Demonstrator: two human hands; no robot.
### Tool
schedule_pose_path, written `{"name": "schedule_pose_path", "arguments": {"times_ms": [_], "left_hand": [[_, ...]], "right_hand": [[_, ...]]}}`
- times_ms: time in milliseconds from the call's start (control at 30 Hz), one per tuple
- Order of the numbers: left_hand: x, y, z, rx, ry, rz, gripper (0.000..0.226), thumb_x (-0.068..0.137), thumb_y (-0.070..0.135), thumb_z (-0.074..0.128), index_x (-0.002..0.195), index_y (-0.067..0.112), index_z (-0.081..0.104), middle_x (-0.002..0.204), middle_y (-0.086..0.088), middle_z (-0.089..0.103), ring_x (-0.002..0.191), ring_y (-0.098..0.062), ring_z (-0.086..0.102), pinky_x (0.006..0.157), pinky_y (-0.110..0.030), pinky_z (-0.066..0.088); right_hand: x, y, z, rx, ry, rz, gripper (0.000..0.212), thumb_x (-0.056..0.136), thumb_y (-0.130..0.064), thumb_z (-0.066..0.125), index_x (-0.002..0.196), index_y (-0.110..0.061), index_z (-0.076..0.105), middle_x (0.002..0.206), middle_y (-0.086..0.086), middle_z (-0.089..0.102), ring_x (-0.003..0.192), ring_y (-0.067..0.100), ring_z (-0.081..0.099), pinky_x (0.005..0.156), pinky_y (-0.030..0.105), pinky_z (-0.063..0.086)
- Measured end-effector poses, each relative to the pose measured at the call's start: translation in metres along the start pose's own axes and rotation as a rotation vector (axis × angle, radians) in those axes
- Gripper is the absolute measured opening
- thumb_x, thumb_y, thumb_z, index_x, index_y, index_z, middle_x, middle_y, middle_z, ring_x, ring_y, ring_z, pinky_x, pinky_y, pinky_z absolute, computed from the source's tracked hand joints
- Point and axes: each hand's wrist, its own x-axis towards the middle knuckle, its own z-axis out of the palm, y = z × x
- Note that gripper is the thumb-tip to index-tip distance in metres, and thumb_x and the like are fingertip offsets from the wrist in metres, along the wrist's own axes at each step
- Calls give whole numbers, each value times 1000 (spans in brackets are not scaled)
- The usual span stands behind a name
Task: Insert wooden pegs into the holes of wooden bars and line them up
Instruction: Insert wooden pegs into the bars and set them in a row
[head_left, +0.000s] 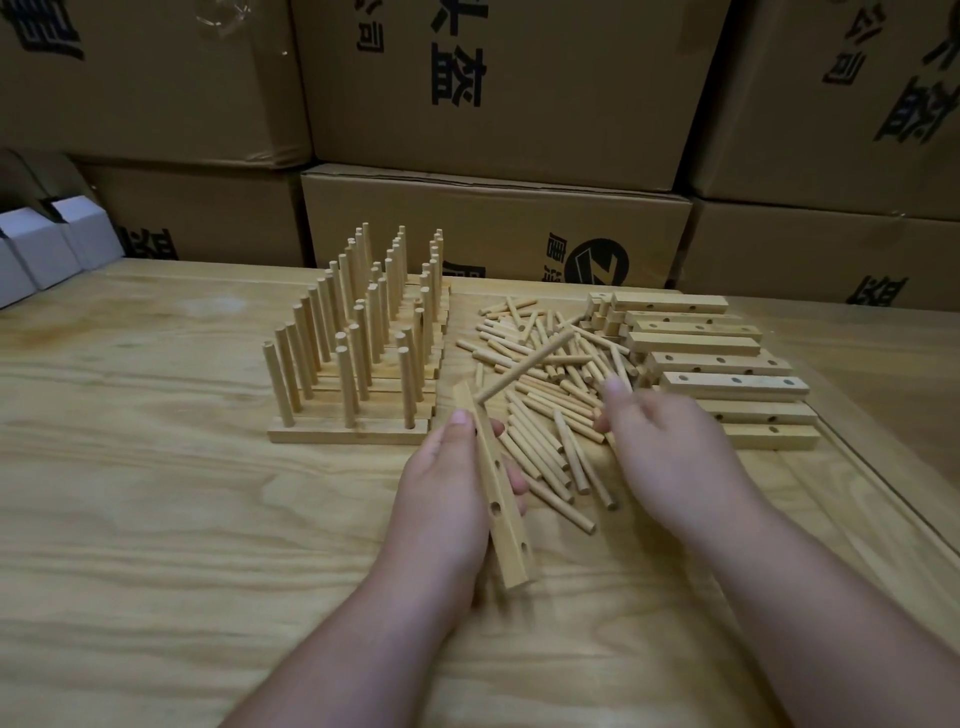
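Pegs (540, 415) lie loose mid-desk, directly under the right hand (670, 447), whose curled fingers reach among them; whether it has pinched one I cannot tell. Left hand (447, 499) grips a bar (493, 488), long axis pointing away, one peg (524, 366) slanting from its far hole.

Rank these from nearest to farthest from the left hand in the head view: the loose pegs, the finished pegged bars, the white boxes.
From the left hand:
1. Loose pegs, just to its right.
2. Finished pegged bars, ahead and slightly left; not far behind the pegs.
3. White boxes, far left at the table's back edge.
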Motion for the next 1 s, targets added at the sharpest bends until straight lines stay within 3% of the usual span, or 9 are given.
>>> {"name": "schedule_pose_path", "arguments": {"times_ms": [67,133,367,500,700,833,1000], "left_hand": [[0,1,0,-50,2,-1,45,108,43,34,102,13,66,57,-7,61,44,-13,55,40,-23,45],[-1,1,0,-58,-15,14,45,108,42,32,103,12,65,56,-9,60,43,-15,54,39,-23,44],[0,-3,-2,-16,-36,58,47,108,45,29,101,15,65,56,-11,62,42,-19,53,40,-25,44],[1,-6,-2,-3,-19,69,47,107,48,30,96,22,68,57,-10,63,45,-19,55,43,-27,45],[1,-6,0,18,-16,64,44,106,51,32,88,36,70,60,-10,67,48,-19,60,44,-27,46],[1,-6,-1,22,20,63,45,105,53,32,89,39,71,62,-7,69,50,-17,63,45,-27,48],[2,-6,-2,36,41,76,47,106,54,28,92,37,69,62,-6,67,52,-18,60,52,-32,47]], "right_hand": [[-2,3,6,-250,-57,-28,40,90,-65,54,77,-29,67,65,-11,65,67,9,61,62,31,53],[-3,6,11,-382,-93,-35,34,84,-63,62,75,-30,65,69,-12,64,69,9,60,61,31,54],[-2,4,6,-522,-20,-69,20,82,-41,56,71,-28,67,63,-11,60,61,10,56,48,24,40],[-2,5,7,-529,-53,-89,24,85,-48,57,76,-28,67,68,-12,61,65,12,58,51,25,41],[-3,3,7,-487,-105,-63,11,83,-37,59,82,-29,66,74,-11,62,69,13,59,54,27,47],[-2,-9,-10,-295,-81,-95,8,84,-33,60,78,-29,64,68,-8,65,62,12,61,52,33,54],[-10,-34,-46,44,-431,-175,10,90,-29,65,83,-35,71,66,-12,68,49,0,56,44,15,44]]}}
